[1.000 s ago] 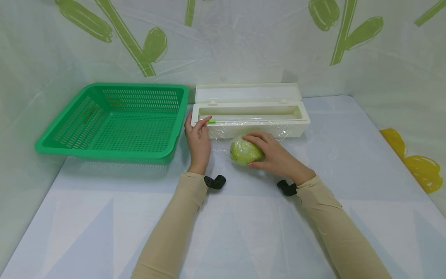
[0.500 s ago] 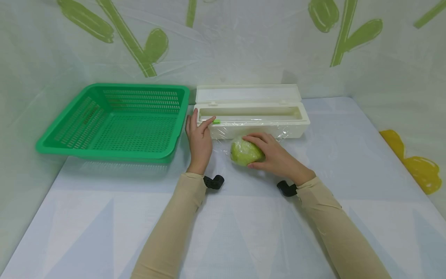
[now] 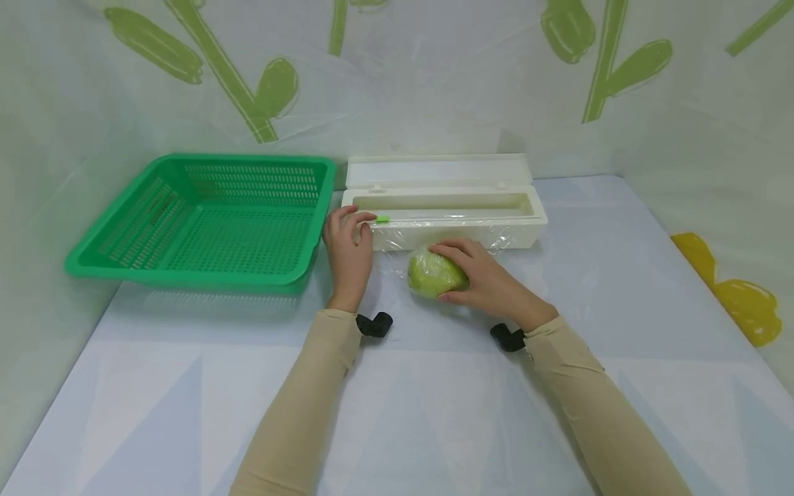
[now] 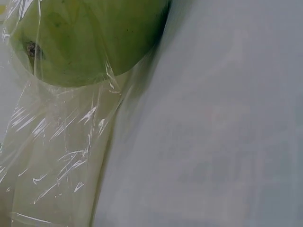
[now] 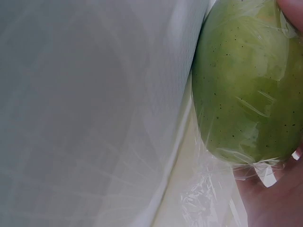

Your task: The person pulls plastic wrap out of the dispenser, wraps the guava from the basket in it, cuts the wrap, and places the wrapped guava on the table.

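Note:
A speckled green fruit (image 3: 432, 274), rounded and pear-like with a brown spot at one end, is covered in clear plastic wrap (image 4: 61, 137). My right hand (image 3: 486, 279) grips it from the right, fingers over the top and thumb on the near side. The film runs from the fruit to the front of a white plastic-wrap box (image 3: 521, 234), whose lid stands open at the back. At the box's left end my left hand (image 3: 347, 244) rests with bent fingers, its index fingertip right at a small green slider cutter (image 3: 382, 220).
A green perforated basket (image 3: 298, 277) stands to the left of the box, close beside my left hand. Behind both rises a white sheet (image 3: 428, 89) with green plant prints. A pale patterned cloth (image 3: 409, 413) covers the table.
My left fingers, raised earlier, have bent down onto the box's end. The green slider cutter has shifted slightly right along the box. My right hand keeps its grip on the fruit.

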Action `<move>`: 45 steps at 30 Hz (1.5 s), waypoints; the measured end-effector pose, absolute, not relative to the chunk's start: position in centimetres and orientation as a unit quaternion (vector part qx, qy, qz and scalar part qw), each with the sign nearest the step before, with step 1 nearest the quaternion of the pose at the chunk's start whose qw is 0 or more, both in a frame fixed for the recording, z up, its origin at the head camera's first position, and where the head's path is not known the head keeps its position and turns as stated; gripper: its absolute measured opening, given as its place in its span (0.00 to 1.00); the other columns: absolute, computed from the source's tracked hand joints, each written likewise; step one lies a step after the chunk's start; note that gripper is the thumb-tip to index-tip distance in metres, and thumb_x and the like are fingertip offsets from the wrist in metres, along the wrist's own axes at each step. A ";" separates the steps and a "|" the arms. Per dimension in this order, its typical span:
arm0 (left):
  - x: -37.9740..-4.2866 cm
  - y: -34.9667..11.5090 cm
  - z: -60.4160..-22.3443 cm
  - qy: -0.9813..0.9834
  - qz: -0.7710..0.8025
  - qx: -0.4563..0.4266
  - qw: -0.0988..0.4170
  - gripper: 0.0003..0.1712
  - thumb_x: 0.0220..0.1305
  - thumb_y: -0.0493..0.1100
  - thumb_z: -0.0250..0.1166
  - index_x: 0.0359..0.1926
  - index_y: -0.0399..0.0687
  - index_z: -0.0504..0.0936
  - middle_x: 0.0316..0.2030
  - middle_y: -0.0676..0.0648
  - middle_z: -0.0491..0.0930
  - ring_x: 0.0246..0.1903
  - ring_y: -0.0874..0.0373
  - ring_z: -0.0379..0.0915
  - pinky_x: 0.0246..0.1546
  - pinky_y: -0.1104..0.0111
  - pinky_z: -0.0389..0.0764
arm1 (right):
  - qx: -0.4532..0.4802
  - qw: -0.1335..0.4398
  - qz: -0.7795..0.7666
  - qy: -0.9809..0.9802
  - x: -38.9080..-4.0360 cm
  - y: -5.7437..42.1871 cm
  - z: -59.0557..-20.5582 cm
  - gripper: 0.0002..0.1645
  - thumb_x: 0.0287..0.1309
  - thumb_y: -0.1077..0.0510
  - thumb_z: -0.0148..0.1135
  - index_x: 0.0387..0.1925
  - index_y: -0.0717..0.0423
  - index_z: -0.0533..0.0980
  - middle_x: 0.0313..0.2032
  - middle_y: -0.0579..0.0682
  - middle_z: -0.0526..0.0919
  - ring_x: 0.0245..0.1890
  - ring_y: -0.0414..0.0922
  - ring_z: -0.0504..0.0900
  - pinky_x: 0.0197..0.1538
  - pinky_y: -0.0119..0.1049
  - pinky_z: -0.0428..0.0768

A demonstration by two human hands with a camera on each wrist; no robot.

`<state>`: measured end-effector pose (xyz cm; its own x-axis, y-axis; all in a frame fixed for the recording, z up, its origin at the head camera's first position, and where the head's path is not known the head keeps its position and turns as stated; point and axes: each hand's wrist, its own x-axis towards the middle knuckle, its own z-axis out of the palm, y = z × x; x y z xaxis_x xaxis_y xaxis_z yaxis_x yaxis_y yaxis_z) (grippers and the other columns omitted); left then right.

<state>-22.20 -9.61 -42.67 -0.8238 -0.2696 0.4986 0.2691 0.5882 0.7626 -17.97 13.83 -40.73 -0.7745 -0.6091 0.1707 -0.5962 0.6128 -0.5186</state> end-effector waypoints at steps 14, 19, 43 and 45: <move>-22.1 -10.3 -42.4 -0.864 -0.415 -0.032 0.283 0.09 0.55 0.47 0.64 0.33 0.47 0.83 0.39 0.51 0.73 0.50 0.55 0.59 0.52 0.65 0.59 | -0.336 0.013 -0.276 0.900 -18.0 13.6 -40.6 0.46 0.42 0.48 0.70 0.63 0.43 0.58 0.60 0.47 0.58 0.57 0.47 0.58 0.55 0.46 0.63; -22.3 -10.3 -42.3 -0.863 -0.424 -0.027 0.274 0.08 0.55 0.47 0.64 0.32 0.48 0.82 0.39 0.51 0.73 0.51 0.55 0.58 0.53 0.66 0.58 | -0.333 0.012 -0.277 0.901 -18.1 13.5 -40.4 0.46 0.42 0.47 0.70 0.63 0.42 0.58 0.60 0.47 0.58 0.57 0.47 0.58 0.55 0.47 0.63; -22.3 -9.8 -42.2 -0.875 -0.384 -0.065 0.286 0.08 0.58 0.40 0.60 0.35 0.51 0.85 0.40 0.49 0.72 0.51 0.52 0.55 0.52 0.63 0.56 | -0.331 0.013 -0.286 0.899 -18.0 13.7 -40.5 0.46 0.41 0.47 0.70 0.63 0.42 0.59 0.60 0.46 0.58 0.57 0.47 0.57 0.55 0.47 0.63; -22.4 -9.8 -42.2 -0.871 -0.387 -0.076 0.292 0.08 0.57 0.37 0.60 0.35 0.49 0.85 0.39 0.49 0.73 0.49 0.52 0.56 0.51 0.63 0.58 | -0.331 0.013 -0.286 0.899 -18.0 13.7 -40.5 0.46 0.41 0.47 0.70 0.63 0.43 0.59 0.60 0.46 0.58 0.57 0.47 0.57 0.55 0.47 0.63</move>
